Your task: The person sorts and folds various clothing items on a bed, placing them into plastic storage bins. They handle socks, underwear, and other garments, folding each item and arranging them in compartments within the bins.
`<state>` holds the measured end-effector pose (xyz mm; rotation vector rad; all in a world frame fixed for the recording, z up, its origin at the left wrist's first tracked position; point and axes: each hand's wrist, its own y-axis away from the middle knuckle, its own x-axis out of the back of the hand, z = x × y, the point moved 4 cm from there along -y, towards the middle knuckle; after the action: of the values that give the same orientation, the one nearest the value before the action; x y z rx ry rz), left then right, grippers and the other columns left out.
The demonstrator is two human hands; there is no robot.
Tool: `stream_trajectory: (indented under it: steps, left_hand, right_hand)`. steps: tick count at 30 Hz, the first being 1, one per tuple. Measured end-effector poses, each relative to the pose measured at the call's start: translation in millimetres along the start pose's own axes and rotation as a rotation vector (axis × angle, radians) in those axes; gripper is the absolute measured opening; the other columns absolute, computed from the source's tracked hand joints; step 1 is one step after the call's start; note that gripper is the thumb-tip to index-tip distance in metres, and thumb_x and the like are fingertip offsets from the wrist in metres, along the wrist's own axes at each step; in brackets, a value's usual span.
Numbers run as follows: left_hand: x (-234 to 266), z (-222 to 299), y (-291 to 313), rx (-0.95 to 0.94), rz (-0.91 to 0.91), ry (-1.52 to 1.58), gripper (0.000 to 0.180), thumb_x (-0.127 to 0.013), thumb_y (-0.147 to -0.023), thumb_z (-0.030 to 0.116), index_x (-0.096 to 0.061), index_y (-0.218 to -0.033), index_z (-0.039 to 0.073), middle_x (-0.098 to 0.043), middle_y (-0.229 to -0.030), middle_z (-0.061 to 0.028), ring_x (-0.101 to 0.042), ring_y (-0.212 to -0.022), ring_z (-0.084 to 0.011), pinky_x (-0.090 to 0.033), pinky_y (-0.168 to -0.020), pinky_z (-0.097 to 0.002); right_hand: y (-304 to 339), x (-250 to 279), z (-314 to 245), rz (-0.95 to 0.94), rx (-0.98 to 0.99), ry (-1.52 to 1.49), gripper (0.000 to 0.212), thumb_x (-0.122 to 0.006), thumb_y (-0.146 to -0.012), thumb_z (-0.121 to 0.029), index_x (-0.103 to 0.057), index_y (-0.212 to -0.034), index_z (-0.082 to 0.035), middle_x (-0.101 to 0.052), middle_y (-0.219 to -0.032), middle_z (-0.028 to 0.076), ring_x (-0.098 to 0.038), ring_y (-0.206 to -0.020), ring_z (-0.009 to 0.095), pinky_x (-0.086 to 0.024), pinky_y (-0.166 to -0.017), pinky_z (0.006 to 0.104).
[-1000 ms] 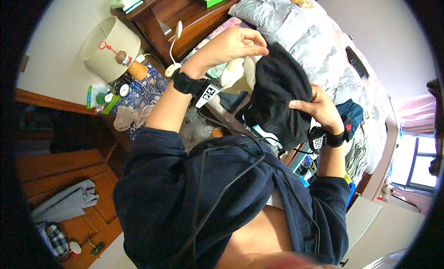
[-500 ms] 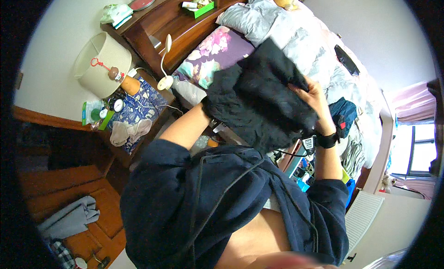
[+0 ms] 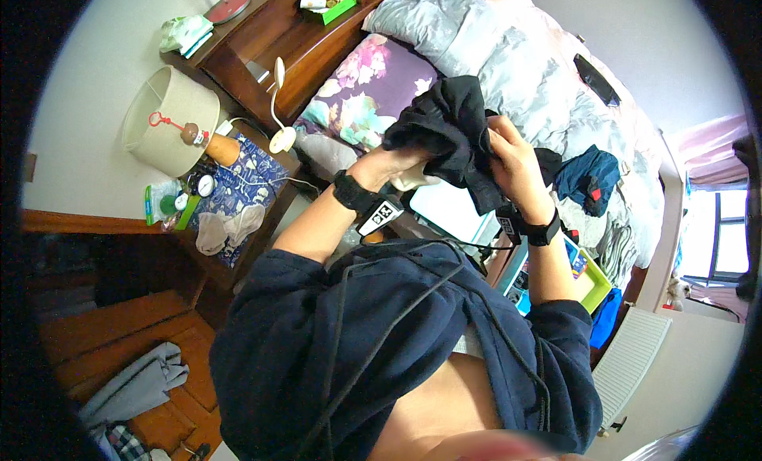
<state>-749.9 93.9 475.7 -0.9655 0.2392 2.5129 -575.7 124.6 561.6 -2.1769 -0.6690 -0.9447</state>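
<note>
Black garment [image 3: 459, 132]: held up in the air between the two hands, near the floral pillow [image 3: 377, 80]; its kind cannot be told from where I stand, since the bunched folds hide its outline.
Stage of handling: seemingly midway; the cloth is off every surface and gathered into a loose, crumpled bundle.
Still undone: the garment is neither spread flat nor squared into a neat fold, and it is not set down.
Right hand [image 3: 508, 155]: closed upon the garment's right side, fingers bent and cloth gripped against them, the back of the hand toward the ceiling.
Left hand [image 3: 389, 166]: at the garment's lower left, its fingers running in under the folds; how tightly they curl, or whether they pinch the cloth, I cannot tell.
Dark cloth [image 3: 548, 161]: just beyond the right hand; whether it belongs to the garment is unclear.
Cream-white item [image 3: 413, 178]: just below the left hand, mostly covered, its nature uncertain.
Pale flat panel [image 3: 448, 207]: lower than the garment and partly hidden by it.
Navy garment [image 3: 589, 175]: lying crumpled on the bed [image 3: 637, 163], to the right of the right hand, a red patch showing.
Socks [image 3: 230, 225]: pale, lying on the cloth-covered tabletop [image 3: 254, 155], well apart from both hands.
</note>
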Motion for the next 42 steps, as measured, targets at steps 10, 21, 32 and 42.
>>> stream_trajectory:
  steps: [10,21,32,42]
  left_hand:
    - [-10,5,-42,-0.433,0.097,-1.92,0.03,-0.061,-0.08,0.022,-0.061,-0.107,0.01,-0.06,-0.108,-0.014,-0.054,-0.105,-0.0313,-0.044,-0.09,-0.0422]
    - [-7,-11,-53,-0.5,0.091,-1.838,0.026,-0.058,-0.084,0.02,-0.061,-0.108,0.011,-0.062,-0.107,-0.0092,-0.057,-0.099,-0.027,-0.046,-0.085,-0.0379]
    - [-15,-2,-40,0.072,0.091,0.14,0.034,-0.062,-0.087,0.015,-0.057,-0.118,0.002,-0.062,-0.113,-0.0068,-0.061,-0.099,-0.0184,-0.049,-0.09,-0.0321]
    - [-12,38,-32,-0.243,0.391,-0.656,0.021,-0.067,-0.082,0.012,-0.066,-0.097,-0.003,-0.067,-0.093,-0.0034,-0.06,-0.085,-0.0113,-0.048,-0.077,-0.0276]
  right_hand:
    - [13,-45,22,0.065,-0.412,-0.369,0.068,-0.077,-0.074,-0.033,-0.044,-0.122,0.002,-0.057,-0.111,0.014,-0.053,-0.102,0.022,-0.041,-0.091,0.0314]
    - [31,-51,22,0.062,-0.82,-0.608,0.026,-0.053,-0.085,-0.014,-0.062,-0.104,0.0,-0.064,-0.096,0.006,-0.057,-0.088,0.015,-0.044,-0.079,0.0276]
    - [41,-64,28,0.107,-0.697,-1.249,0.04,-0.063,-0.081,-0.014,-0.056,-0.118,-0.002,-0.059,-0.111,0.006,-0.054,-0.101,0.018,-0.04,-0.093,0.0305]
    - [63,-78,53,-0.034,-0.961,-1.184,0.031,-0.057,-0.085,-0.009,-0.057,-0.115,-0.001,-0.064,-0.102,0.005,-0.06,-0.091,0.015,-0.047,-0.081,0.0278]
